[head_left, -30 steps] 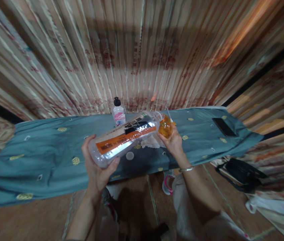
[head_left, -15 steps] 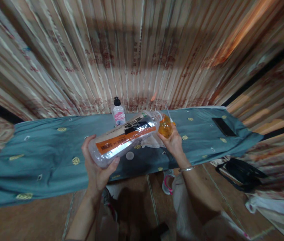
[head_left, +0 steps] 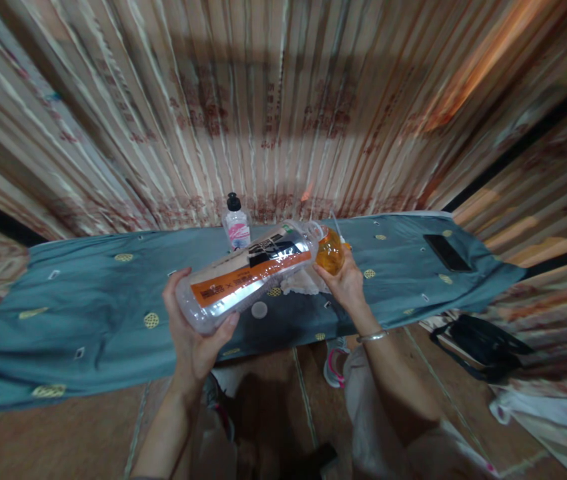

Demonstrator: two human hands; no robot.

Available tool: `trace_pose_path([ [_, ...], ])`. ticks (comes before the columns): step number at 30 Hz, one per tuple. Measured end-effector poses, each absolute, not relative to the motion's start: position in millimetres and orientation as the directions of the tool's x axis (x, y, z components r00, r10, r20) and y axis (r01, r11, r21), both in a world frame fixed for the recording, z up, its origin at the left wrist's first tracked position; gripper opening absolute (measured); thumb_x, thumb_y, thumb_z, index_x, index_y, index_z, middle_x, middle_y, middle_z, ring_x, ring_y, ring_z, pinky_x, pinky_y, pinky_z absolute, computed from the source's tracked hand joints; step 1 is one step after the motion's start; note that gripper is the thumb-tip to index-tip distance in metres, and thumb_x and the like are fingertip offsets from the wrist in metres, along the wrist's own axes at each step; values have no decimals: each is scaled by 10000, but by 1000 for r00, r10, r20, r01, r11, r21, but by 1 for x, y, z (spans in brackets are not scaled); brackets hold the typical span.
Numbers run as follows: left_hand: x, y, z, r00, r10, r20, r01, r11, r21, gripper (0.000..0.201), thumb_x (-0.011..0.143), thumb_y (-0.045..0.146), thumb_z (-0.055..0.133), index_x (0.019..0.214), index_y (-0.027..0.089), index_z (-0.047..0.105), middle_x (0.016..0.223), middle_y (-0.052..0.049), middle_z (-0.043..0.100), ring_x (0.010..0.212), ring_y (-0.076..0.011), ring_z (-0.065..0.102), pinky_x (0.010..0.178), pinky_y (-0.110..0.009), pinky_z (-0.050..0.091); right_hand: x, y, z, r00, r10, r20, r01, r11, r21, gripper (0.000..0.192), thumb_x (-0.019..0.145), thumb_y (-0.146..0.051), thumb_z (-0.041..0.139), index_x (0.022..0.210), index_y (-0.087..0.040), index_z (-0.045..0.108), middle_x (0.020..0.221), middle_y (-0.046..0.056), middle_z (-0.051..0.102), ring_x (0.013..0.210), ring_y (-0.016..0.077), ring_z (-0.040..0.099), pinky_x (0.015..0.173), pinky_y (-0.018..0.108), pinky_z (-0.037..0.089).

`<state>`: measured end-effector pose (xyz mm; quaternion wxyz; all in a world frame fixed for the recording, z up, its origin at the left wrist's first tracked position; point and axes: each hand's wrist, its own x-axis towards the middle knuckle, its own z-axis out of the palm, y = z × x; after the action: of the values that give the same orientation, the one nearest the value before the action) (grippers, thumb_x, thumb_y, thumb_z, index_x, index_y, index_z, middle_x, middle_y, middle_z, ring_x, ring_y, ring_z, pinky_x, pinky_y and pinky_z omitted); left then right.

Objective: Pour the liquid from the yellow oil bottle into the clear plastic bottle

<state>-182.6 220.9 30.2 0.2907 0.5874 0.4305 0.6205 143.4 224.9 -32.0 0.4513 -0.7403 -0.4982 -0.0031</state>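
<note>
The large clear bottle (head_left: pixel 246 275) lies tilted nearly flat in the air above the near edge of the table (head_left: pixel 88 313), its base gripped by the left hand (head_left: pixel 191 333) and its neck meeting a small amber container (head_left: pixel 331 252) that the right hand (head_left: pixel 346 283) holds closed around. Open teal cloth spreads wide to the left; to the right lies a dark phone (head_left: pixel 446 253). The bottle's orange-and-black label carries print too blurred to read. Behind stands a small pump bottle (head_left: pixel 236 227) with a pink label, near the striped curtain (head_left: pixel 283 107).

Print on the bottle's orange label (head_left: pixel 243 277) seems too blurred to read.
</note>
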Motion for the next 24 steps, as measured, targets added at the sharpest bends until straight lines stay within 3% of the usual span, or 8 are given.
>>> trace_pose_path([
  [16, -182, 220, 32, -135, 857, 498, 164, -476, 864, 929, 633, 594, 929, 1416, 272, 548, 1261, -109, 619, 1085, -336, 654, 985, -527, 566, 142, 225, -31, 512, 733, 448, 735, -104, -670, 884, 824, -647, 789, 1480, -102, 556, 1413, 259, 732, 1292, 406, 728, 1104, 564, 594],
  [24, -183, 219, 32, -139, 864, 483, 179, -458, 871, 948, 627, 644, 919, 1415, 271, 546, 1306, -134, 607, 1173, -394, 637, 1059, -598, 542, 143, 225, -33, 503, 734, 457, 747, -103, -657, 870, 845, -694, 761, 1480, -135, 559, 1403, 228, 739, 1269, 392, 736, 1081, 545, 605],
])
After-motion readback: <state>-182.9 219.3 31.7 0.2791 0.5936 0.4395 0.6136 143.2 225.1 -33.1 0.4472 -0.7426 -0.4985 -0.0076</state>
